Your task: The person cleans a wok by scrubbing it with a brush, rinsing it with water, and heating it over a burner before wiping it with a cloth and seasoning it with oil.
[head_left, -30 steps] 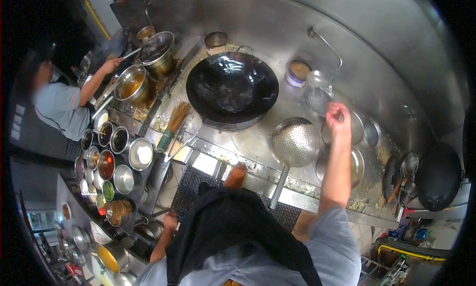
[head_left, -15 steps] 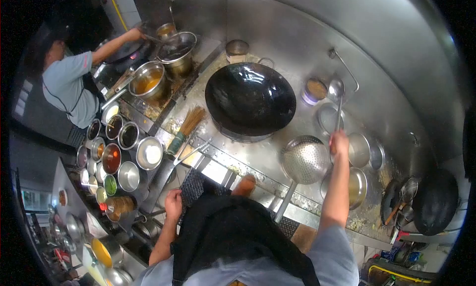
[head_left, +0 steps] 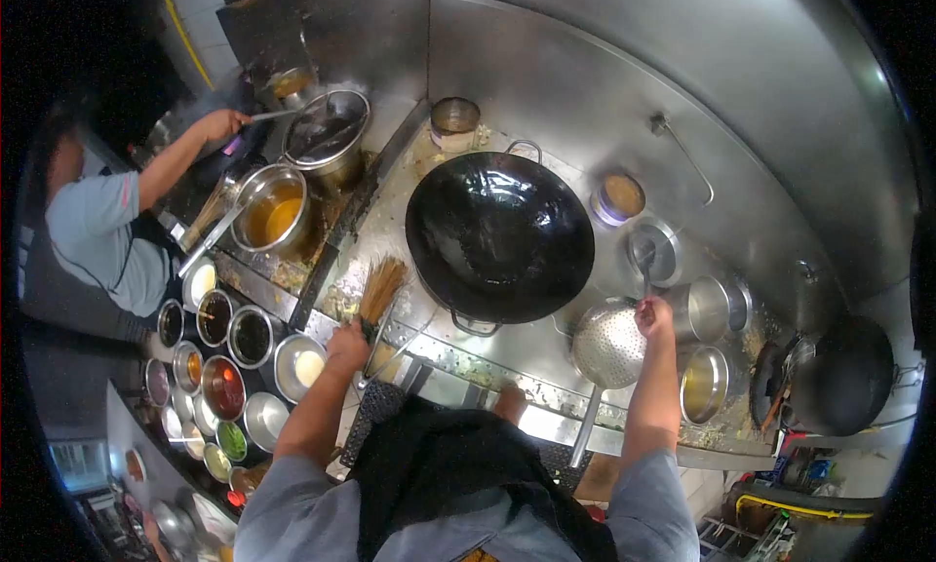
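Observation:
The large black wok (head_left: pixel 499 238) stands on the steel stove, with a shine of liquid or oil on its inner surface. My left hand (head_left: pixel 348 344) is closed round the handle of a straw brush (head_left: pixel 382 287), left of the wok. On the right, my right hand (head_left: pixel 654 315) is closed round the handle of a ladle (head_left: pixel 645 260), whose bowl is down in a metal pot (head_left: pixel 666 251). Just left of that hand lies a perforated strainer (head_left: pixel 606 346), its handle pointing toward me.
Many metal containers of sauces and ingredients (head_left: pixel 225 387) stand at the left. Beyond them a co-worker (head_left: pixel 117 221) holds a ladle over a pot (head_left: pixel 336 138). More pots (head_left: pixel 703 387) and a dark wok (head_left: pixel 844 377) are at the right.
My left hand has moved forward and taken hold of the brush. The ladle in my right hand has gone down into the pot. The co-worker's arm has shifted left.

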The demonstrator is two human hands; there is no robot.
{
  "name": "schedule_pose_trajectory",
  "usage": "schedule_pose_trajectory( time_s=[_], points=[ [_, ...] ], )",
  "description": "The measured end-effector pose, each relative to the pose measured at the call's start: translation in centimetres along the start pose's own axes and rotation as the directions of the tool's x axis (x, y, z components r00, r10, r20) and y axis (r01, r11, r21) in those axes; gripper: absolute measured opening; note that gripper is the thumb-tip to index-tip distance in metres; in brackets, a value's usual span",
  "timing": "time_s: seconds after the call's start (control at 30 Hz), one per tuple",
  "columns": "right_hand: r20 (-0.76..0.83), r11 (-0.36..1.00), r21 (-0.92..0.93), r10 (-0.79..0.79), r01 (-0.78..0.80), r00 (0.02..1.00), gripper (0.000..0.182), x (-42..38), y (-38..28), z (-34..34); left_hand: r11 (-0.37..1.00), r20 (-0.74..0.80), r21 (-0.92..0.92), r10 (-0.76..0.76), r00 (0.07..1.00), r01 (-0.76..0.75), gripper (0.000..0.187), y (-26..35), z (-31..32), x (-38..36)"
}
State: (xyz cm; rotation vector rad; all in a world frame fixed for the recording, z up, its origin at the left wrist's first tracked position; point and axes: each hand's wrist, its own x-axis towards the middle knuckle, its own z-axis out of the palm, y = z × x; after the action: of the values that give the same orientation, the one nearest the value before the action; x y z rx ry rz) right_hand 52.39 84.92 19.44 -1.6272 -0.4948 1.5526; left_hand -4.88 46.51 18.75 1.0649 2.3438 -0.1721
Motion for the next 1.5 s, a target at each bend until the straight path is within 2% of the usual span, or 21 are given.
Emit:
schedule_pose_trajectory(
  time_s=[0.07,0.1,0.13,0.2,0.27,0.37,0.43,0.57,0.7,0.8,0.87,0.9,0.97,1.07,1.13,1.2,1.3,1.33,1.4,1.43,1.5],
  points=[
    [0.131,0.888,0.432,0.111,-0.157,0.985,0.010,0.2,-1.2,1.5,1.000,0.022,0.026,0.011,1.000,-0.011,0.078,-1.2,1.3,2.0],
    [0.265,0.834,0.521,0.043,-0.181,0.963,0.008,-0.8,-1.8,1.5,1.000,0.043,-0.002,0.011,0.999,-0.011,0.081,-1.5,1.5,2.3],
    [0.262,0.836,0.519,0.044,-0.179,0.964,0.008,-1.2,-1.9,1.6,0.999,0.064,-0.031,0.012,0.998,-0.010,0.084,-1.9,1.9,2.5],
    [0.293,0.631,0.760,-0.118,-0.156,0.949,0.007,-1.4,-2.0,0.9,0.998,0.014,-0.019,0.061,0.998,-0.061,0.090,-2.7,2.5,2.6],
    [0.296,0.608,0.781,-0.154,-0.145,0.943,0.006,-4.9,-2.9,0.8,0.997,0.100,-0.068,0.036,0.994,-0.029,0.094,-2.0,0.6,1.2],
    [0.443,0.519,0.804,-0.198,-0.290,0.874,0.004,-10.6,-5.4,2.2,0.998,0.128,-0.059,0.044,0.991,-0.037,0.095,-2.8,0.8,1.1],
    [0.462,0.624,0.736,-0.180,-0.262,0.868,0.010,-13.5,-7.2,3.5,0.996,0.125,-0.072,0.062,0.990,-0.053,0.095,-3.3,1.1,1.2],
    [0.523,0.654,0.684,-0.131,-0.323,0.842,0.009,-17.3,-11.0,7.8,0.995,0.099,-0.090,0.059,0.993,-0.050,0.095,-4.1,2.7,1.8],
    [0.592,0.668,0.622,-0.059,-0.409,0.804,0.006,-15.0,-13.7,12.3,0.989,0.107,-0.138,0.067,0.992,-0.052,0.095,-3.9,1.5,0.9],
    [0.590,0.807,0.495,-0.039,-0.323,0.807,0.006,-14.6,-14.4,17.2,0.977,0.033,-0.209,0.051,0.998,-0.043,0.092,-3.9,1.3,-0.2],
    [0.482,0.951,0.257,0.027,-0.171,0.876,0.010,-14.4,-14.3,19.7,0.944,-0.142,-0.298,0.099,0.985,-0.138,0.085,-4.5,2.0,-0.5],
    [0.488,0.951,0.257,0.026,-0.171,0.872,0.010,-14.8,-13.7,20.5,0.944,-0.148,-0.299,0.095,0.984,-0.136,0.085,-4.5,2.1,-0.6],
    [0.351,0.997,0.074,-0.043,0.019,0.935,0.012,-15.6,-12.7,21.9,0.891,-0.267,-0.424,0.048,0.963,-0.162,0.076,-4.2,1.8,-1.0],
    [0.415,0.997,-0.044,-0.043,0.067,0.909,0.010,-15.9,-11.3,19.6,0.834,-0.212,-0.547,-0.055,0.976,-0.072,0.070,-3.2,-0.3,-3.2],
    [0.396,0.982,-0.070,-0.134,0.175,0.908,0.001,-16.3,-10.0,17.3,0.822,-0.227,-0.566,-0.081,0.970,-0.064,0.068,-4.1,1.6,-3.1],
    [0.291,0.916,-0.162,-0.310,0.366,0.905,0.013,-18.1,-8.6,14.7,0.821,-0.238,-0.566,-0.070,0.969,-0.080,0.066,-5.0,2.9,-3.5],
    [0.252,0.829,-0.283,-0.420,0.482,0.872,0.022,-17.9,-5.9,8.5,0.682,-0.230,-0.724,-0.093,0.969,-0.106,0.063,-5.1,3.3,-4.5],
    [0.278,0.794,-0.328,-0.436,0.511,0.856,0.023,-18.1,-5.0,6.5,0.697,-0.223,-0.707,-0.056,0.973,-0.122,0.063,-5.1,3.8,-4.5],
    [0.215,0.704,-0.454,-0.508,0.545,0.834,0.023,-17.0,-3.1,2.5,0.482,-0.298,-0.849,-0.100,0.949,-0.216,0.064,-5.7,5.7,-4.1],
    [0.172,0.658,-0.535,-0.528,0.529,0.831,0.024,-15.6,-2.1,0.3,0.465,-0.451,-0.799,-0.043,0.892,-0.381,0.065,-7.4,8.8,-2.1],
    [0.135,0.614,-0.605,-0.548,0.507,0.826,0.026,-13.7,-1.0,-2.2,0.499,-0.382,-0.814,-0.073,0.921,-0.298,0.066,-5.3,5.8,-5.1]
  ],
)
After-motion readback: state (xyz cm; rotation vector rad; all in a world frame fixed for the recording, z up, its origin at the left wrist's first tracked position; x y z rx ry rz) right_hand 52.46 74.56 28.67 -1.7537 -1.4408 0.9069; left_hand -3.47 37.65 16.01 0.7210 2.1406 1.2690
